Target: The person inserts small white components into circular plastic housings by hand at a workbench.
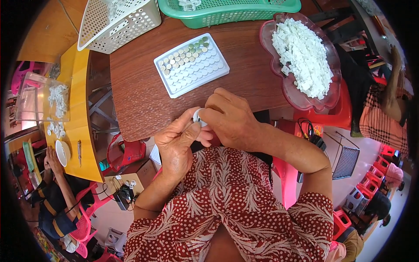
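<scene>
Close to the table's near edge, my left hand [178, 139] pinches a small round white plastic piece [197, 117] between thumb and fingers. A dark spot shows on the piece. My right hand [231, 118] is closed, its curled fingertips against that piece; whatever they grip is hidden. Beyond the hands lies a white blister tray [176, 93] with rows of round wells. Button cells [180, 56] fill part of its far and left rows, some silvery and some with green tops. The nearer wells hold no cells.
A scalloped reddish clear bowl [286, 85] heaped with small white plastic parts [303, 56] stands at right. A white basket [131, 30] and a green basket [227, 18] line the far edge. At left, another person's hands [52, 160] rest by a yellow table [89, 148] with a white bowl [63, 153].
</scene>
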`<state>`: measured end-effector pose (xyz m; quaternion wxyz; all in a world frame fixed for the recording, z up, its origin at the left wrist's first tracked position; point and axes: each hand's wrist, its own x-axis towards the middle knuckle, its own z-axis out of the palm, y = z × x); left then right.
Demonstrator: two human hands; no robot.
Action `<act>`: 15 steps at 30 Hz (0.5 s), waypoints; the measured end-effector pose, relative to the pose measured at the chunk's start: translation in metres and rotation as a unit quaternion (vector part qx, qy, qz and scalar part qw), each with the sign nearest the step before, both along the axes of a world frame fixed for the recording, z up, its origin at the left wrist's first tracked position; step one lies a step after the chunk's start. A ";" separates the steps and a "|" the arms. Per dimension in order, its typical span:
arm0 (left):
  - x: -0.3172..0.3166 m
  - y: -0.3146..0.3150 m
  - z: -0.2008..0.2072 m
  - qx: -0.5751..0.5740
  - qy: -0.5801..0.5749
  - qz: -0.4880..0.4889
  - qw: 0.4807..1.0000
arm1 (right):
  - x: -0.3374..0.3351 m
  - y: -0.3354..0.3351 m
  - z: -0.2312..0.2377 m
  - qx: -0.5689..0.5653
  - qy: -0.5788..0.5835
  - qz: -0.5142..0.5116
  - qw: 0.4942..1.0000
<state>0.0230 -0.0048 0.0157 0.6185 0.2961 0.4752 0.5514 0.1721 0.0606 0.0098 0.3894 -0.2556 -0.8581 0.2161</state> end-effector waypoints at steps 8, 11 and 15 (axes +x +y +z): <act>0.002 0.005 -0.004 0.000 0.023 0.012 1.000 | -0.004 -0.001 -0.007 -0.026 0.061 -0.039 0.997; 0.001 0.004 -0.008 0.012 0.018 0.014 1.000 | -0.003 -0.005 -0.006 -0.042 0.037 -0.052 0.997; 0.001 0.004 -0.004 0.023 0.015 0.036 0.999 | 0.000 -0.004 -0.001 -0.102 0.066 -0.069 0.990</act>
